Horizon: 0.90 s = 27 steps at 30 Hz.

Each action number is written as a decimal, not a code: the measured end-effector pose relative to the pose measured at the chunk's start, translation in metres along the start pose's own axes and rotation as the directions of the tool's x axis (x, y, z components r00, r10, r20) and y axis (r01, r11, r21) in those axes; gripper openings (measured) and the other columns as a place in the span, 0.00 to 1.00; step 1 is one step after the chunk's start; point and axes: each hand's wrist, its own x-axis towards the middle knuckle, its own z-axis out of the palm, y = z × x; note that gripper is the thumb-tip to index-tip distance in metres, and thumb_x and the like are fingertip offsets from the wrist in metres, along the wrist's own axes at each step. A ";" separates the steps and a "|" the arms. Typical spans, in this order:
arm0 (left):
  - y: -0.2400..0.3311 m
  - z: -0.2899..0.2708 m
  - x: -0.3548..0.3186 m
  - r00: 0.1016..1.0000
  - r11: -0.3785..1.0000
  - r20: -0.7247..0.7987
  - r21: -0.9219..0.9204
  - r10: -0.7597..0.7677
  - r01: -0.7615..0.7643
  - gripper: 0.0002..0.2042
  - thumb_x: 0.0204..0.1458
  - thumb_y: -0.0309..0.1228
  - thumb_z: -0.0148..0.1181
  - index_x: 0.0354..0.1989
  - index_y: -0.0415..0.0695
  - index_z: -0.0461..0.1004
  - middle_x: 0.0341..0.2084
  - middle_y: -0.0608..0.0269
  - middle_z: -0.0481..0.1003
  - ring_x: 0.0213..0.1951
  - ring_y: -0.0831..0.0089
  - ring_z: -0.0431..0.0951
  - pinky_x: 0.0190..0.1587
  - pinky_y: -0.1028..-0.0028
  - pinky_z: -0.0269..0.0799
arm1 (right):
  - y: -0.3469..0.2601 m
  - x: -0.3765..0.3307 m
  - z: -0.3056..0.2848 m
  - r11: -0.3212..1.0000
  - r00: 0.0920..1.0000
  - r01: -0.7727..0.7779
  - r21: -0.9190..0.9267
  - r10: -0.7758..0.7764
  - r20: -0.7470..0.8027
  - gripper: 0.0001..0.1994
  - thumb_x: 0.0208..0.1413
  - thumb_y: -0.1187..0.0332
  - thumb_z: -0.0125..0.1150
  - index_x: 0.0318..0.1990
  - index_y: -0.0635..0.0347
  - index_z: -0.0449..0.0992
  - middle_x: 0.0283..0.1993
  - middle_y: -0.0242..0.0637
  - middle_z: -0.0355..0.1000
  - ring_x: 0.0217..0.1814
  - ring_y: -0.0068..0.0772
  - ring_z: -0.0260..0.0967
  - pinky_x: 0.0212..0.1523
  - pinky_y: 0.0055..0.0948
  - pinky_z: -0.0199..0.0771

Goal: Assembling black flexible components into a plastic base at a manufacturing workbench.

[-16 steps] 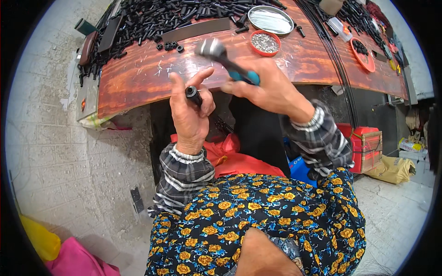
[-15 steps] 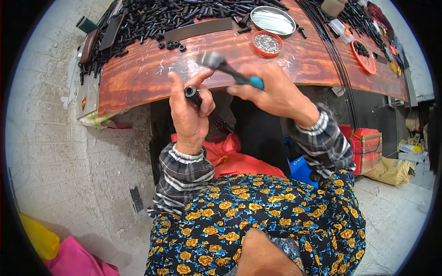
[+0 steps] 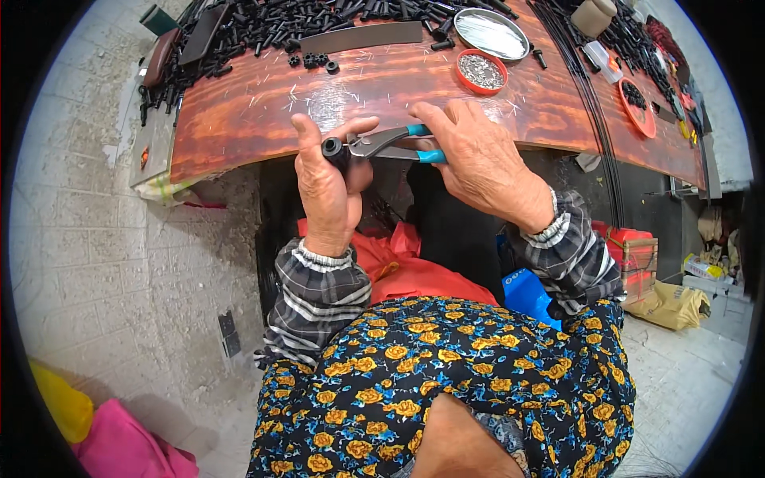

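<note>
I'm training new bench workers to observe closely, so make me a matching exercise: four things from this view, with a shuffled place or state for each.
Things
1. pliers
2. red bowl
3. black cylindrical part
4. round tray

Places and states
A. in the left hand
B. filled with thin white strips
C. in the right hand
D. filled with small silvery pieces

Pairs: 1-C, 2-D, 3-A, 4-B

Bright light left a pale glare on the table (image 3: pixel 231 119), shadow beneath; straight lines bowed near the dark rim.
</note>
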 end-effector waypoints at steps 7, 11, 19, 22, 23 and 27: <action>-0.002 0.002 -0.004 1.000 1.000 -0.011 0.009 0.007 -0.007 0.40 0.55 0.65 0.37 0.40 0.33 0.76 0.07 0.74 0.57 0.13 0.83 0.49 0.19 0.80 0.44 | 0.000 0.004 -0.006 0.983 0.998 0.042 -0.178 -0.050 -0.044 0.21 0.54 0.69 0.58 0.54 0.60 0.63 0.37 0.44 0.64 0.40 0.45 0.63 0.34 0.39 0.68; -0.002 0.001 -0.006 1.000 0.999 0.007 0.040 0.018 -0.019 0.40 0.55 0.65 0.37 0.40 0.33 0.76 0.07 0.74 0.56 0.13 0.83 0.49 0.18 0.80 0.44 | -0.006 0.007 -0.017 0.957 0.999 0.044 -0.287 -0.038 0.027 0.19 0.53 0.67 0.58 0.51 0.61 0.65 0.37 0.43 0.65 0.40 0.42 0.63 0.34 0.36 0.69; -0.003 0.004 -0.010 0.998 0.999 -0.061 0.012 0.031 -0.031 0.40 0.55 0.65 0.37 0.40 0.33 0.76 0.07 0.73 0.56 0.12 0.83 0.50 0.18 0.79 0.44 | -0.010 0.009 0.001 0.947 0.995 -0.008 -0.320 -0.024 -0.093 0.12 0.49 0.61 0.63 0.28 0.58 0.70 0.24 0.36 0.68 0.31 0.38 0.69 0.28 0.35 0.70; -0.010 -0.002 -0.004 0.992 1.000 -0.121 -0.004 0.018 -0.019 0.39 0.56 0.64 0.38 0.38 0.33 0.76 0.07 0.72 0.57 0.12 0.83 0.51 0.17 0.79 0.45 | -0.007 0.008 0.020 0.968 0.995 -0.045 -0.247 0.022 -0.097 0.11 0.49 0.60 0.63 0.29 0.57 0.70 0.24 0.36 0.69 0.30 0.37 0.70 0.28 0.36 0.70; -0.010 -0.005 -0.006 0.991 0.999 -0.126 0.005 0.043 -0.042 0.38 0.57 0.63 0.38 0.36 0.32 0.77 0.08 0.73 0.59 0.11 0.84 0.52 0.16 0.80 0.45 | -0.009 0.007 0.022 0.975 0.997 -0.041 -0.218 0.025 -0.074 0.11 0.50 0.61 0.63 0.29 0.58 0.70 0.25 0.37 0.69 0.30 0.40 0.70 0.27 0.38 0.69; -0.003 -0.015 -0.005 0.994 0.998 -0.090 0.006 0.070 -0.069 0.37 0.59 0.60 0.37 0.33 0.32 0.78 0.08 0.73 0.60 0.11 0.85 0.52 0.15 0.81 0.44 | -0.008 0.004 0.023 0.995 0.988 0.041 -0.094 -0.055 -0.147 0.12 0.50 0.62 0.62 0.30 0.60 0.69 0.24 0.41 0.69 0.30 0.44 0.70 0.27 0.40 0.68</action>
